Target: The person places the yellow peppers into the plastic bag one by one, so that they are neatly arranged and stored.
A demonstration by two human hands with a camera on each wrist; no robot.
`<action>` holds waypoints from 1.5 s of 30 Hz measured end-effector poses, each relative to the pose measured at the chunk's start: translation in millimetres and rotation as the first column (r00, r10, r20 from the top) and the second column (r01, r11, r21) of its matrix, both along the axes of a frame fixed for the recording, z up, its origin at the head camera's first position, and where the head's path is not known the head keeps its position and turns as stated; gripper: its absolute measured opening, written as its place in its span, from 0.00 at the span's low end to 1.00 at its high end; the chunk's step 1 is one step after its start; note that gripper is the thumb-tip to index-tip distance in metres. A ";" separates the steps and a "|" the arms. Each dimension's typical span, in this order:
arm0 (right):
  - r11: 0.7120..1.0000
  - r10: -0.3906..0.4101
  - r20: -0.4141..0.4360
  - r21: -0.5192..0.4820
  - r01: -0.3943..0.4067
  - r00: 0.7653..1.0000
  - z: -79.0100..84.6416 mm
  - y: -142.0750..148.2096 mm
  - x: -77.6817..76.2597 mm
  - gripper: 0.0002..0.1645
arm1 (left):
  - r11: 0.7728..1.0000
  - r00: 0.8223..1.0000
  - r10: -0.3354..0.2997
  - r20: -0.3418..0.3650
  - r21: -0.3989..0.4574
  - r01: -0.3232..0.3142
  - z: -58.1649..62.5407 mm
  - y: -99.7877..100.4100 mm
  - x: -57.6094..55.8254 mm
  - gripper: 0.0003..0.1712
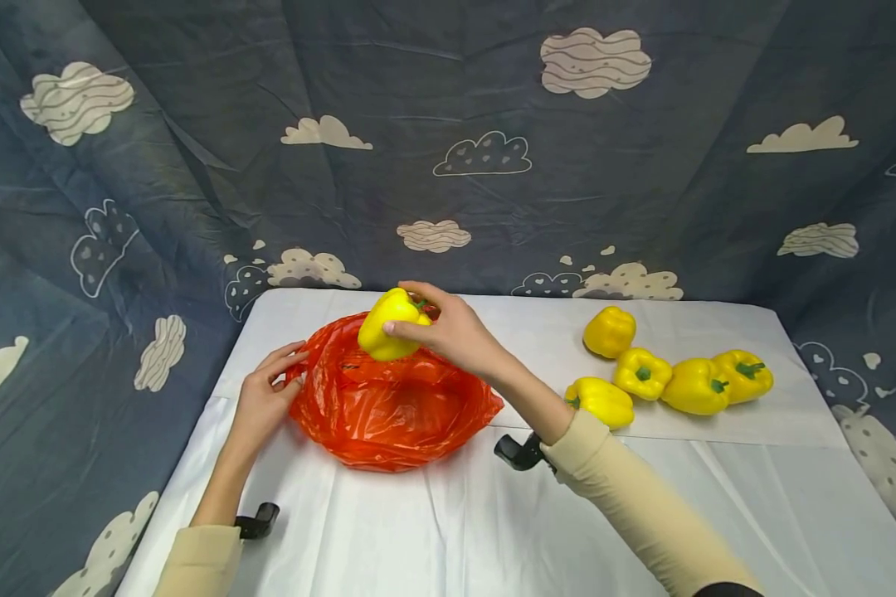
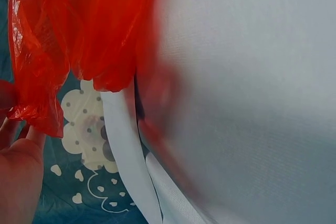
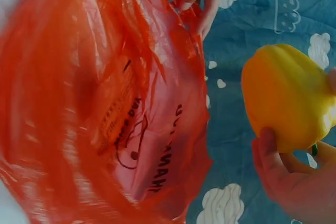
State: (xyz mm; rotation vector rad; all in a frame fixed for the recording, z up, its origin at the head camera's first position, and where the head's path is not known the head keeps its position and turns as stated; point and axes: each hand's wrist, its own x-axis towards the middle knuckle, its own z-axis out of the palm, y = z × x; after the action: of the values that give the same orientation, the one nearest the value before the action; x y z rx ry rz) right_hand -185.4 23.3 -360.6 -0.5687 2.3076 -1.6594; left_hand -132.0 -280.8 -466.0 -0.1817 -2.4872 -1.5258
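A red plastic bag (image 1: pixel 396 414) lies with its mouth open on the white table, dark print showing on it in the right wrist view. My left hand (image 1: pixel 264 398) grips the bag's left rim between thumb and fingers; the left wrist view shows the bunched red film (image 2: pixel 39 108) at the fingertips. Over the bag's far side, my right hand (image 1: pixel 451 332) holds a yellow bell pepper (image 1: pixel 390 325), thumb on the near side and fingers around the stem end. The right wrist view shows that pepper (image 3: pixel 286 98) apart from the bag.
On the table's right side lie several more yellow bell peppers (image 1: pixel 643 373), most close together. The white-covered table (image 1: pixel 448 531) ends at the back against a dark cloth (image 1: pixel 418 83) printed with clouds. A black strap mount (image 1: pixel 518 452) sits on the right wrist.
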 end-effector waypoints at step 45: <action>0.894 -0.111 -0.110 0.422 0.148 0.988 -99.2 -99.7 -11.6 0.45 | 1.000 1.000 0.017 0.024 0.018 -0.018 -10.4 0.4 1.2 0.22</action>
State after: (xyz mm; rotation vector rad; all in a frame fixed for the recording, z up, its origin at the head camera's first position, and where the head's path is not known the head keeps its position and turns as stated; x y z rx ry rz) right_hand -196.9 -76.4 -459.7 -0.3971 2.7096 -1.1262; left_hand -130.8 -280.4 -476.4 -0.1392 -2.4854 -1.5525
